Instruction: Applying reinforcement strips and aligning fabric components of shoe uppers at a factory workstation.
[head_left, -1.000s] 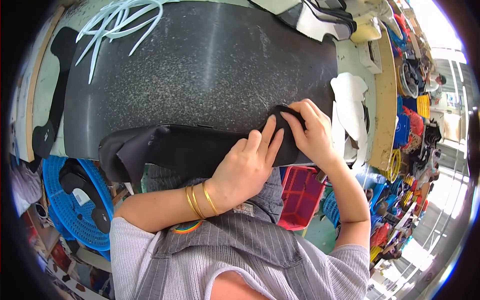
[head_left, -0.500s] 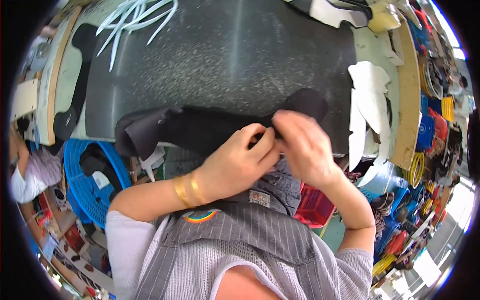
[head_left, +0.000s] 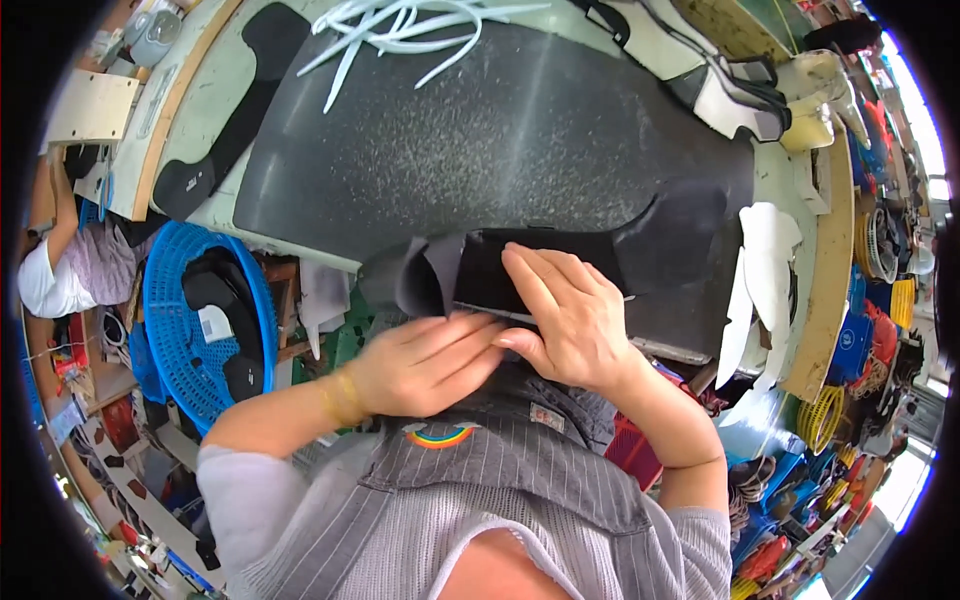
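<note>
A long, soft black cut piece (head_left: 490, 265) lies across the near edge of the dark work mat (head_left: 420, 150). Its left end is curled up into a loop, and its right end widens into a rounded flap. My right hand (head_left: 575, 320) rests on top of it with fingers stretched flat and thumb apart. At the near edge of the piece, my left hand (head_left: 425, 365) has its fingers together and closed along that edge; its thumb is mostly hidden. A thin pale line runs along the edge between the hands.
Pale strips (head_left: 400, 35) lie on the mat's far left. Another black cut piece (head_left: 235, 130) lies left of it. White pieces (head_left: 765, 260) are on the right, black-and-white ones (head_left: 710, 85) at the far right. A blue basket (head_left: 165, 300) stands lower left, near another person's arm (head_left: 62, 210).
My hands have moved apart from their shared pinch at the edge. My right hand now lies flat on the black piece, and my left has shifted along its edge. The view has shifted too.
</note>
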